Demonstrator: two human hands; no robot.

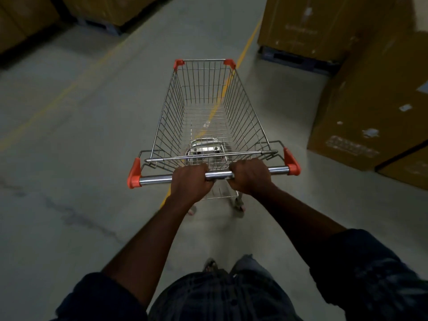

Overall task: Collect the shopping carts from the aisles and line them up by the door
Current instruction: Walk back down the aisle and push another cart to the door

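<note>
A wire shopping cart (206,112) with orange corner caps stands in front of me on the grey concrete floor, its basket empty. Its chrome handle bar (218,175) runs across the middle of the view. My left hand (191,181) grips the bar left of centre, fingers curled over it. My right hand (251,176) grips the bar right of centre in the same way. Both forearms reach forward from dark rolled sleeves.
Tall cardboard boxes (370,107) stand close on the right, one on a blue pallet (296,57). More boxes on a pallet (97,10) sit at the far left. Yellow floor lines (58,93) run along the aisle ahead.
</note>
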